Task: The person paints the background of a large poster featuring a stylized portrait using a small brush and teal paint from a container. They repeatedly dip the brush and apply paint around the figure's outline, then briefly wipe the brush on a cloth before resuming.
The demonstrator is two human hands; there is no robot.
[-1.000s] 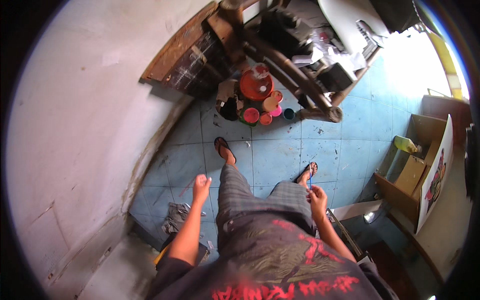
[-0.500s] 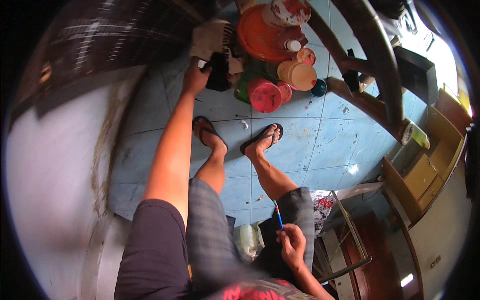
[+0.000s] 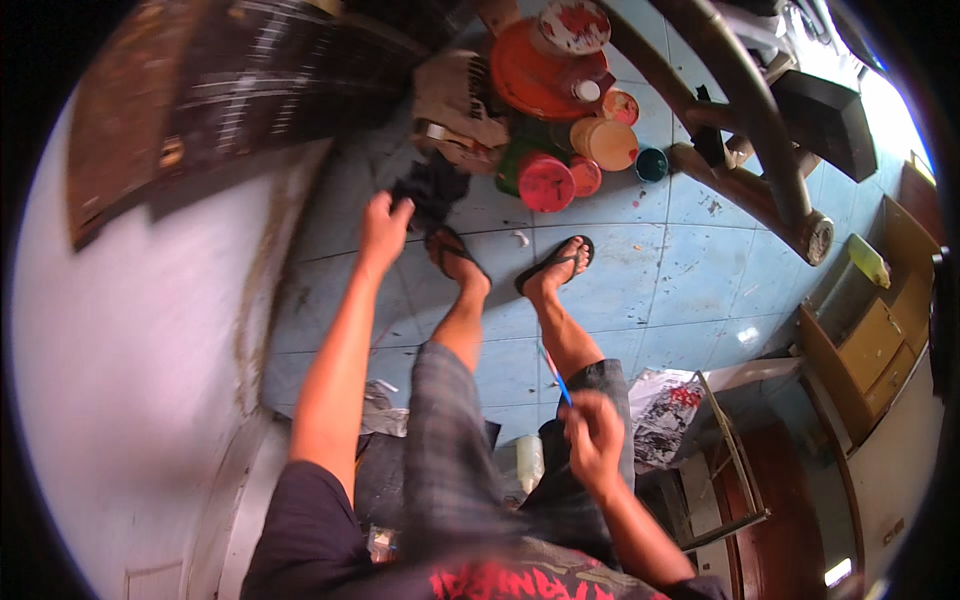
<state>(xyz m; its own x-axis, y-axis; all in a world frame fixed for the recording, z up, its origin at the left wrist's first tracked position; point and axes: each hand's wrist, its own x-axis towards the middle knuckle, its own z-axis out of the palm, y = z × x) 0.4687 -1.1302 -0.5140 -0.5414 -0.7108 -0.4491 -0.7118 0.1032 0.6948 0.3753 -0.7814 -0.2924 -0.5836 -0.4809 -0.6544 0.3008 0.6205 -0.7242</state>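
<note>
My left hand (image 3: 384,235) is closed on the edge of a crumpled black cloth (image 3: 436,190), which hangs above the floor by my left foot. In my right hand (image 3: 597,440), over my right thigh, is a thin paintbrush (image 3: 554,372) with a blue and red handle; its tip points away from me. Beyond the cloth stands a brown paper bag (image 3: 452,88), open at the top. To its right are a pink paint tub (image 3: 546,184), a smaller pink cup (image 3: 585,176), a cream tub (image 3: 608,145) and a dark teal cup (image 3: 652,164).
An orange basin (image 3: 520,72) with a paint-stained white container (image 3: 574,27) stands at the back. A bamboo frame (image 3: 745,110) reaches over the right side. Along the left runs a white wall (image 3: 130,330); wooden shelving (image 3: 865,350) is at far right. Blue tiles (image 3: 600,280) cover the floor.
My left hand has drawn the black cloth away from the paper bag, toward me. The paintbrush stays in my right hand. The whole view has shifted slightly.
</note>
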